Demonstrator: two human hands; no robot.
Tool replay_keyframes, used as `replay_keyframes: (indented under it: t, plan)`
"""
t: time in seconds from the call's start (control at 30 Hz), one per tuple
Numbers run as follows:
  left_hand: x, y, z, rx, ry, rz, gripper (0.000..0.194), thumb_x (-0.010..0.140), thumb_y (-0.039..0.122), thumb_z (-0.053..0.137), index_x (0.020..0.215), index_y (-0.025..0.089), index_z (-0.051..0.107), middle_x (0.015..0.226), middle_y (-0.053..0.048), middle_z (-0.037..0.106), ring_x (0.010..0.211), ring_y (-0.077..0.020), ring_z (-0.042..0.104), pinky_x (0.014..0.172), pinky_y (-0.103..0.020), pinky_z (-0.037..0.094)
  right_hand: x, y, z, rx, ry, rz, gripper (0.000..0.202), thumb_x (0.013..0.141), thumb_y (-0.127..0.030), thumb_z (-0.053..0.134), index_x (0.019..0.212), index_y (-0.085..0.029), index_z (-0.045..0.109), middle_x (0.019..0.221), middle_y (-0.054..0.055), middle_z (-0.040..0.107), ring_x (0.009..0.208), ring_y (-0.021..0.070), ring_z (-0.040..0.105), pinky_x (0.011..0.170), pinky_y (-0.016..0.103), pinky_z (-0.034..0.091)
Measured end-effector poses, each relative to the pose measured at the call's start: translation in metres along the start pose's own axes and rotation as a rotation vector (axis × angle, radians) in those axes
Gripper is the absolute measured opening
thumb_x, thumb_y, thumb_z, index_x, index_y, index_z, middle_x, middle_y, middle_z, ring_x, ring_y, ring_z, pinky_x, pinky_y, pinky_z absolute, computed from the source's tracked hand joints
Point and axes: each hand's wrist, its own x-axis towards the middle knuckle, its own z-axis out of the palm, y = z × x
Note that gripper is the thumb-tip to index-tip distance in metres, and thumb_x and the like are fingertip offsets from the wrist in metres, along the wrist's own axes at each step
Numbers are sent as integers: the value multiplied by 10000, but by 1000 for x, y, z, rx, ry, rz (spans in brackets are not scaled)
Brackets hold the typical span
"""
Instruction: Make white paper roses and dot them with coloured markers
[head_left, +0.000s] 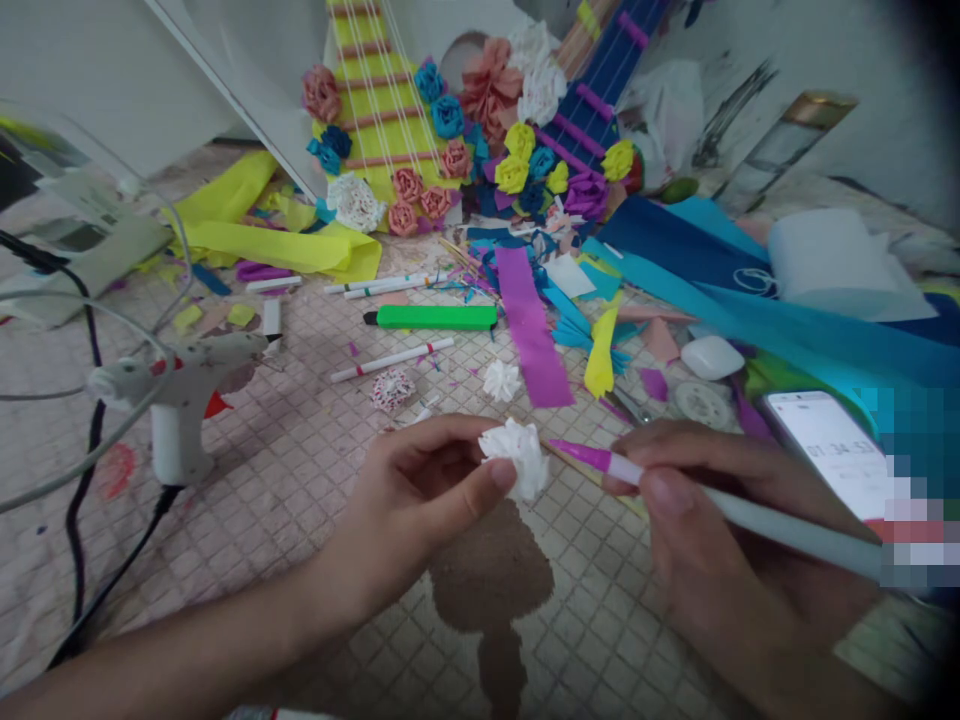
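Between the thumb and fingers of my left hand (420,500) is a white paper flower (525,460), its ruffled petals facing right. My right hand (720,530) grips a white marker (765,520) with a magenta brush tip, pointing left. That tip sits just right of the petals, with what looks like a small gap. On the surface beyond my hands lie another white paper flower (501,380) and a white flower with dark red specks (393,389). A strip of purple paper (534,330) lies behind them.
A white glue gun (180,400) with cords stands at left. A green highlighter (435,317) and thin markers (394,360) lie mid-table. Flower-trimmed yellow (386,90) and blue (600,100) stringed shapes lean at the back. A lit phone (825,450), blue paper and a white roll (825,260) are right.
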Motion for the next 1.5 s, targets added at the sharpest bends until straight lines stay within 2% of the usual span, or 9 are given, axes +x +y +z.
replay_keyframes:
  t: [0.13,0.27,0.4,0.53,0.67,0.83,1.03,1.23,1.5]
  plan:
    - [1,-1,-1,16,20,11,104,651,216,749,737,182,703,685,-3,683,612,-111,602,576,-200,500,1,0,0,-15,-49,-113,136,748,-106,602,812,-224,625,654,-25,649,531,117,590,421,195,475]
    - [1,-1,-1,-3,2,-2,100,653,208,747,739,179,705,693,-3,686,620,-104,602,575,-186,494,0,-1,-1,-9,-30,-72,115,773,-137,593,833,-231,619,685,-31,650,533,99,583,418,179,475]
    - [1,0,0,29,12,-14,117,643,214,753,745,179,708,691,-6,684,623,-107,600,573,-188,489,0,-3,-2,-50,-86,-127,105,766,-151,610,828,-235,625,659,-26,656,532,120,601,415,211,487]
    - [1,1,1,36,13,-15,123,630,209,756,740,177,709,684,-9,682,616,-112,601,565,-194,487,1,-4,-1,-41,-6,-115,98,773,-160,596,822,-240,626,664,-20,656,510,122,588,390,221,472]
    - [2,0,0,25,9,-26,104,640,190,749,736,179,711,665,2,677,601,-96,591,552,-173,474,2,-4,1,-77,-53,-96,99,767,-166,608,824,-245,627,670,-24,661,533,126,601,421,229,486]
    - [2,-2,0,-9,2,-18,97,639,197,758,721,188,708,663,13,674,583,-88,585,539,-165,473,-1,-3,0,51,30,-96,102,766,-155,595,833,-229,619,659,-16,640,549,133,596,396,234,470]
    - [2,-2,-1,-3,5,-10,112,651,216,755,750,190,710,692,5,678,604,-99,587,561,-183,481,1,-3,0,-62,-111,-156,122,751,-133,614,824,-230,621,677,-17,664,579,138,625,440,234,497]
    - [0,-2,-1,-18,14,-54,104,692,259,727,771,193,717,689,2,683,606,-103,588,568,-186,475,-1,-2,0,7,-11,-134,149,741,-116,608,837,-228,629,680,-1,662,615,163,634,440,258,500]
    - [2,-4,-1,-123,-3,-71,104,660,202,754,757,212,717,663,31,679,584,-74,584,563,-155,475,2,-3,1,-45,-62,-132,106,753,-134,608,811,-223,616,651,-24,646,559,120,603,430,218,481]
